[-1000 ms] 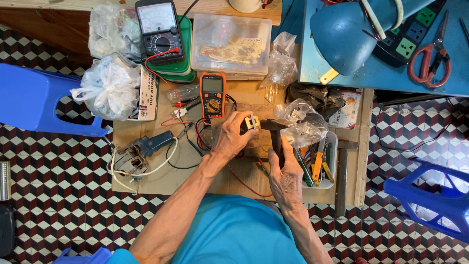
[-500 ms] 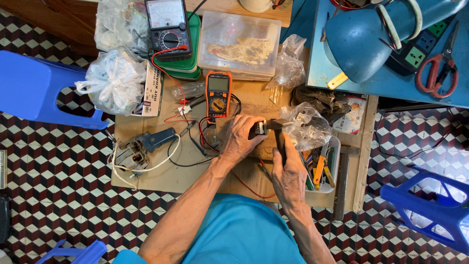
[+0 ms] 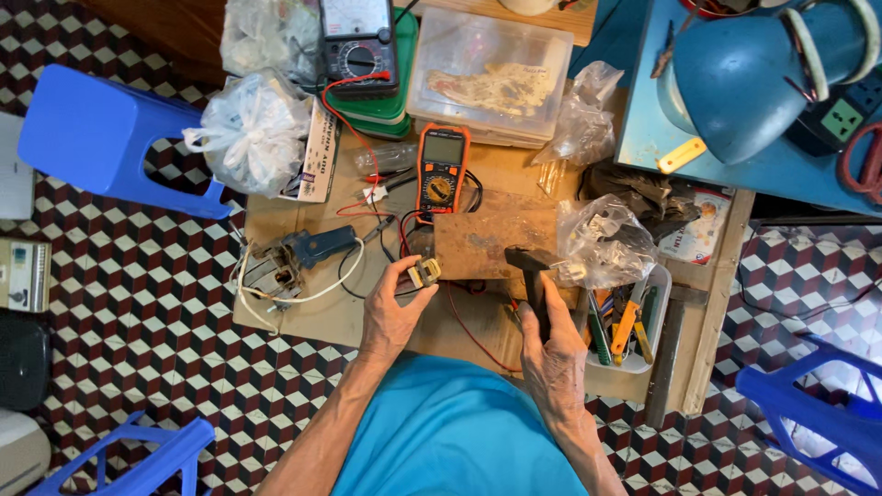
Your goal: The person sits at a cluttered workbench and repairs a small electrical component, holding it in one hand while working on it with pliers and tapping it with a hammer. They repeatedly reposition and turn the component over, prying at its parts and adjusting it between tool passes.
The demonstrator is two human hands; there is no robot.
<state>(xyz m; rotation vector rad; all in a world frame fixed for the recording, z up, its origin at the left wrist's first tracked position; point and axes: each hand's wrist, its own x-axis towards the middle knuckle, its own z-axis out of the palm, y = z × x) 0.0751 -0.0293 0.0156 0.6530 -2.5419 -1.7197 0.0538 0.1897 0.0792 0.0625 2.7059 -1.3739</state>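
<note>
Left hand (image 3: 390,312): pinching small yellowish electrical part (image 3: 424,272), now drawn back just below the orange multimeter (image 3: 443,171).
Right hand (image 3: 551,354): closed round dark tool (image 3: 533,276), raised beside part; work seems ongoing.

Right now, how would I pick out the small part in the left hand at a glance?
Start at the orange multimeter in the middle of the wooden workbench and go down to the left hand. The small yellowish component is pinched at its fingertips. It is pale, unlike the dark hammer in the right hand.
</note>
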